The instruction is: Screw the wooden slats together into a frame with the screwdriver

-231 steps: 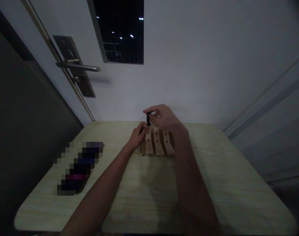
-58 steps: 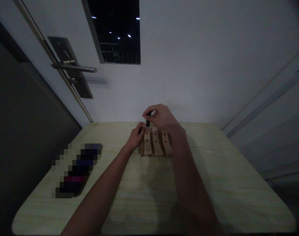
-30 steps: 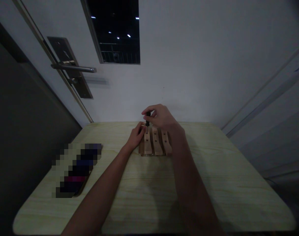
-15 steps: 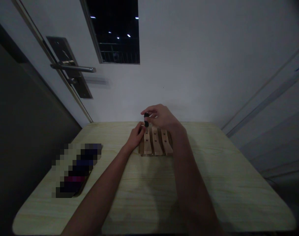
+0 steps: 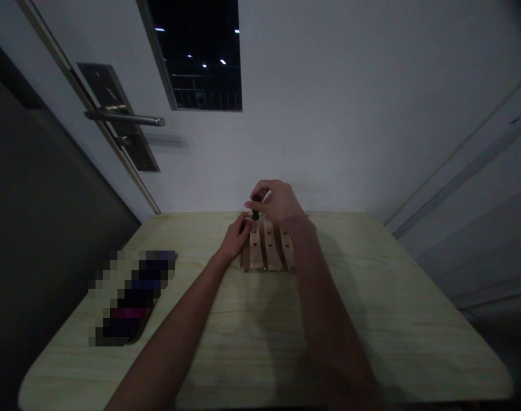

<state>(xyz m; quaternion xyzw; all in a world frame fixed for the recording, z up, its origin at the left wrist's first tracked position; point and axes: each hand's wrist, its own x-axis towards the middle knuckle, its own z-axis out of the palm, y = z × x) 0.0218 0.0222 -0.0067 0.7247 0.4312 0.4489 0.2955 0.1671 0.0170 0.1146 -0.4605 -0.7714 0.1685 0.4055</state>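
Observation:
In my right hand [image 5: 275,201] is a small screwdriver [image 5: 256,206] with a black handle, held upright between thumb and fingers. Its shaft points down at the upper hole of the leftmost light wooden piece [image 5: 256,257]. My left hand [image 5: 236,237] grips the left edge of the brown wooden base [image 5: 245,258], with its thumb close beside the screwdriver shaft. Two more wooden pieces, the middle one [image 5: 273,258] and the right one [image 5: 288,254], lie alongside on the base, each with holes. My right wrist and forearm cover the right part of the base.
The base rests on a pale wood-grain table [image 5: 226,342] that stands against a white door [image 5: 329,114] with a metal handle [image 5: 136,119]. On the table's left lies a phone-like flat object [image 5: 134,299], largely pixelated.
The fingers of my right hand have shifted round the screwdriver handle, and the wrist has dropped slightly to the left. My left hand stays at the base's edge.

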